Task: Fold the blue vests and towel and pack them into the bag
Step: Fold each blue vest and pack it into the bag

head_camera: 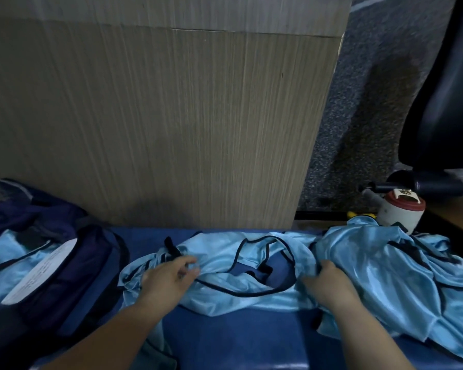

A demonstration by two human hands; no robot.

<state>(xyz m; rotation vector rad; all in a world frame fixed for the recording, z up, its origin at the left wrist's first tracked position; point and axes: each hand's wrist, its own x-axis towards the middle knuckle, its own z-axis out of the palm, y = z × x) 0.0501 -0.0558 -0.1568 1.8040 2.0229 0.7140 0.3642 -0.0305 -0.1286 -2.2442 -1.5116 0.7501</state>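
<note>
Left hand pinches the vest, fingers blurred; right hand grips it well apart, fingertips buried. Bag cut off left.

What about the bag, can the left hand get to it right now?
Probably yes. The bag lies open just to the left of the left hand, on the same blue surface, with nothing standing between them. The hand would first have to release the vest it pinches.

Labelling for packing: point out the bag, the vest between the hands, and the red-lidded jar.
bag [91, 263]: head view, on its dark side wall.
vest [251, 303]: head view, on the cloth below the neck trim.
jar [396, 217]: head view, on its white body.
</note>
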